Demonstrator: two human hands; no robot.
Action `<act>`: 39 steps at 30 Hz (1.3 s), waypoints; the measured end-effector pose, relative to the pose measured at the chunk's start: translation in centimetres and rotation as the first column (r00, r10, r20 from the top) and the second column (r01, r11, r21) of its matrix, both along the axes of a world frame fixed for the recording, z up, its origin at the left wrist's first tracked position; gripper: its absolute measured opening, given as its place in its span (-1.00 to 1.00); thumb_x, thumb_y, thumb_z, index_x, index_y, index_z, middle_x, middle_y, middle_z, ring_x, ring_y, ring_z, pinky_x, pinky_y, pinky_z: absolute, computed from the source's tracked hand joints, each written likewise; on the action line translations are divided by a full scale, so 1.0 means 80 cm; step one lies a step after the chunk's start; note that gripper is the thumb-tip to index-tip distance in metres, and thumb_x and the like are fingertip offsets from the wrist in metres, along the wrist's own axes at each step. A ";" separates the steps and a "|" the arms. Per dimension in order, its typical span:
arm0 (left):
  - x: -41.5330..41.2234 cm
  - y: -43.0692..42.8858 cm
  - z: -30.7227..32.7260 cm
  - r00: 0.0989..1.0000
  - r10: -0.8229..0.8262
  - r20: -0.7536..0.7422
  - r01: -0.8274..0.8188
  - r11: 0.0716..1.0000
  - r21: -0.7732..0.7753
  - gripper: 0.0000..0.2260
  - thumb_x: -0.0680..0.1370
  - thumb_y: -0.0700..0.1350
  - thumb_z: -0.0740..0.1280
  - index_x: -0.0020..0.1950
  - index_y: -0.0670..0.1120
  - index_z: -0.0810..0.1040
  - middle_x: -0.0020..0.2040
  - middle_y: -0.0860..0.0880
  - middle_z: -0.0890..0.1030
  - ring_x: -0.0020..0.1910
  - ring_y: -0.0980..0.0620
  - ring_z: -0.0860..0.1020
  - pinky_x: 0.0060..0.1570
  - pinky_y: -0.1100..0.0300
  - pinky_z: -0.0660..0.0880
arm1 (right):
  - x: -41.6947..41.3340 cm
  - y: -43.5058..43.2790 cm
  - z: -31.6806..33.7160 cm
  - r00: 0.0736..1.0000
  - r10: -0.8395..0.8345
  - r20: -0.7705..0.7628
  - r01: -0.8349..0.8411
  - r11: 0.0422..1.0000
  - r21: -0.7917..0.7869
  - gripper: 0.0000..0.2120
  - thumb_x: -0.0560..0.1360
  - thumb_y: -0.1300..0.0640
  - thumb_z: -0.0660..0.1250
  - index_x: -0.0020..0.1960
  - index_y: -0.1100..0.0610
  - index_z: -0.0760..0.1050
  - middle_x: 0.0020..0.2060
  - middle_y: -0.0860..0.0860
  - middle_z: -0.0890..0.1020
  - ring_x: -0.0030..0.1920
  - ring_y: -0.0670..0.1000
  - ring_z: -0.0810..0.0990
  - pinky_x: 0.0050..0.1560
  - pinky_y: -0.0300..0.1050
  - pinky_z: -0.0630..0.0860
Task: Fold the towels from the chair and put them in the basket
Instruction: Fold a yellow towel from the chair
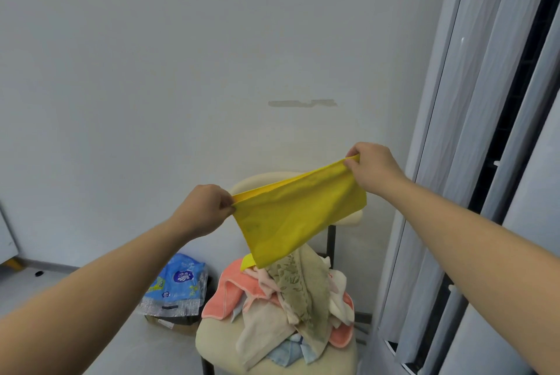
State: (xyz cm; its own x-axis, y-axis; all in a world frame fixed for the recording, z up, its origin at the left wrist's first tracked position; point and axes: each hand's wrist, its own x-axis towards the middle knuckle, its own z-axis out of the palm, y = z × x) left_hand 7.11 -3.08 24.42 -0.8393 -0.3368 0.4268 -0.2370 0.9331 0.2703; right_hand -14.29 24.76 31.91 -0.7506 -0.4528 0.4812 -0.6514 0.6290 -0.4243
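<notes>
Hands: two, the left hand point(206, 208) and the right hand point(372, 167). Held between them: one yellow towel point(300, 217). Chair point(212, 335): one. On its seat: one heap of towels point(291, 299) in coral, beige, olive, white and pale blue; their exact number cannot be told. On the floor, left: one blue packet point(178, 283), one cardboard box point(169, 323).

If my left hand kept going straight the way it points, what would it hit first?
The left hand pinches the yellow towel; beyond it, probably the chair backrest, though depth is unclear.
</notes>
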 end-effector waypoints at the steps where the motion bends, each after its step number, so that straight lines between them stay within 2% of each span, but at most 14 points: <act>1: 0.002 -0.001 0.002 1.000 0.000 -0.022 0.001 0.999 0.036 -0.91 0.53 -0.12 0.46 -0.02 -0.06 0.75 -0.15 -0.02 0.69 -0.14 -0.01 0.61 -0.03 0.09 0.55 | -0.001 0.002 -0.001 1.000 -0.010 0.017 0.010 1.000 -0.011 -0.85 0.62 0.08 0.33 0.10 0.14 0.59 0.10 0.13 0.60 0.15 0.15 0.54 0.08 -0.09 0.43; 6: 0.002 0.004 0.013 0.985 0.058 -0.160 -0.005 0.950 0.311 -0.91 0.49 -0.17 0.43 -0.18 -0.03 0.70 -0.28 0.04 0.66 -0.27 0.11 0.58 -0.27 0.25 0.45 | -0.005 0.005 -0.008 0.998 -0.023 0.055 0.024 0.999 -0.023 -0.84 0.62 0.07 0.35 0.07 0.16 0.57 0.06 0.12 0.61 0.07 0.13 0.53 0.01 -0.11 0.41; 8: 0.001 0.008 0.016 0.971 0.092 -0.222 0.016 0.898 0.440 -0.89 0.48 -0.18 0.40 -0.23 -0.05 0.68 -0.31 -0.06 0.66 -0.36 0.06 0.50 -0.33 0.21 0.41 | -0.008 0.007 -0.010 0.997 -0.027 0.073 0.029 0.999 -0.029 -0.87 0.62 0.06 0.34 0.04 0.13 0.55 0.04 0.11 0.60 0.02 0.10 0.50 -0.01 -0.12 0.40; 11: -0.002 0.013 0.019 0.938 0.165 -0.304 0.031 0.835 0.549 -0.87 0.48 -0.17 0.38 -0.26 -0.07 0.65 -0.28 -0.05 0.68 -0.31 0.02 0.53 -0.31 0.14 0.45 | -0.009 0.010 -0.011 0.995 -0.029 0.097 0.033 0.999 -0.036 -0.90 0.61 0.06 0.35 0.01 0.10 0.52 0.01 0.07 0.58 0.00 0.08 0.49 -0.01 -0.12 0.40; 16: -0.011 0.015 0.021 0.909 0.244 -0.337 -0.051 0.869 0.492 -0.95 0.46 -0.16 0.41 -0.17 -0.05 0.57 -0.20 -0.04 0.66 -0.17 -0.06 0.61 -0.19 0.01 0.57 | -0.012 0.012 -0.016 0.995 0.001 0.102 -0.001 1.000 -0.003 -0.92 0.61 0.12 0.33 0.05 0.12 0.56 0.00 0.05 0.56 0.01 0.07 0.48 -0.01 -0.14 0.37; 21: -0.011 0.011 0.020 0.947 0.179 -0.265 -0.068 0.923 0.379 -0.69 0.50 -0.19 0.39 0.21 0.09 0.59 -0.16 0.03 0.66 -0.12 0.04 0.61 -0.14 0.21 0.47 | -0.013 0.018 -0.020 0.990 0.024 0.143 -0.026 1.000 0.016 -0.90 0.60 0.09 0.36 0.05 0.11 0.56 -0.01 0.05 0.58 -0.02 0.07 0.52 -0.03 -0.12 0.42; 24: -0.013 0.010 0.020 0.958 0.231 -0.169 -0.158 0.918 0.363 -0.85 0.52 -0.19 0.32 -0.11 -0.01 0.67 -0.24 0.03 0.67 -0.16 -0.02 0.66 -0.22 0.20 0.50 | -0.010 0.019 -0.022 0.975 0.060 0.212 -0.072 0.996 0.050 -0.87 0.57 0.02 0.40 -0.02 0.07 0.54 -0.05 0.07 0.64 -0.10 0.09 0.62 -0.14 -0.12 0.49; 25: -0.013 0.011 0.021 0.954 0.255 -0.157 -0.171 0.893 0.416 -0.84 0.52 -0.20 0.28 -0.15 -0.06 0.65 -0.29 -0.01 0.68 -0.21 -0.05 0.68 -0.24 0.16 0.54 | -0.009 0.020 -0.023 0.970 0.071 0.231 -0.085 0.995 0.052 -0.85 0.57 0.00 0.41 -0.03 0.06 0.52 -0.07 0.07 0.65 -0.15 0.08 0.66 -0.21 -0.14 0.49; 27: -0.016 0.013 0.023 0.948 0.290 -0.135 -0.161 0.798 0.580 -0.81 0.57 -0.20 0.17 -0.05 -0.17 0.57 -0.31 -0.15 0.69 -0.31 -0.09 0.71 -0.31 0.11 0.52 | -0.005 0.020 -0.025 0.938 0.121 0.324 -0.135 0.991 0.021 -0.81 0.59 0.00 0.40 0.00 0.11 0.51 -0.12 0.08 0.66 -0.27 0.08 0.71 -0.41 -0.18 0.43; 29: -0.018 0.015 0.027 0.946 0.306 -0.106 -0.108 0.607 0.787 -0.79 0.64 -0.18 0.06 0.08 -0.22 0.45 -0.22 -0.27 0.66 -0.29 -0.17 0.72 -0.33 0.09 0.57 | 0.000 0.019 -0.029 0.860 0.208 0.467 -0.196 0.978 -0.073 -0.78 0.62 0.01 0.37 0.07 0.16 0.47 -0.10 0.11 0.62 -0.29 0.12 0.73 -0.51 -0.18 0.36; 31: -0.019 0.017 0.030 0.943 0.323 -0.078 -0.055 0.383 0.922 -0.80 0.67 -0.15 0.01 0.16 -0.18 0.37 -0.24 -0.30 0.67 -0.20 -0.28 0.72 -0.19 -0.02 0.67 | 0.007 0.018 -0.030 0.752 0.280 0.597 -0.213 0.960 -0.183 -0.77 0.65 0.02 0.32 0.15 0.18 0.42 -0.02 0.14 0.56 -0.24 0.17 0.75 -0.50 -0.14 0.46; 33: -0.020 0.020 0.031 0.939 0.342 -0.041 -0.059 0.279 0.959 -0.82 0.67 -0.12 0.04 0.20 -0.14 0.33 -0.24 -0.32 0.67 -0.09 -0.34 0.70 -0.02 -0.15 0.66 | 0.009 0.016 -0.033 0.652 0.320 0.687 -0.193 0.947 -0.258 -0.71 0.67 0.02 0.28 0.25 0.20 0.37 0.11 0.19 0.53 -0.15 0.26 0.75 -0.33 -0.03 0.67; 36: -0.025 0.022 0.030 0.929 0.368 -0.053 -0.036 0.230 0.973 -0.79 0.68 -0.13 0.10 0.28 -0.17 0.32 -0.11 -0.28 0.56 -0.08 -0.34 0.68 0.11 -0.21 0.62 | 0.005 0.013 -0.042 0.543 0.348 0.764 -0.152 0.936 -0.318 -0.63 0.67 0.01 0.28 0.35 0.22 0.36 0.27 0.25 0.51 -0.03 0.32 0.73 -0.05 0.12 0.70; 39: -0.030 0.012 0.027 0.907 0.401 -0.129 0.083 0.129 0.988 -0.68 0.66 -0.06 0.22 0.35 -0.20 0.34 0.04 -0.27 0.51 -0.15 -0.27 0.65 0.10 -0.18 0.63 | 0.003 0.006 -0.049 0.537 0.388 0.749 -0.024 0.895 -0.446 -0.59 0.63 -0.06 0.33 0.22 0.29 0.47 0.16 0.26 0.62 0.02 0.26 0.71 0.08 0.15 0.67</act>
State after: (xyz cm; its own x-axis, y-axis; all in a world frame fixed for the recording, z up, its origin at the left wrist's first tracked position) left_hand 4.68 -2.15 26.62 -0.6129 -0.7672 -0.1890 -0.0254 -0.2199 0.9752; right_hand -14.07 25.26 27.98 -0.7979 -0.5898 -0.1246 -0.0075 0.2163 -0.9763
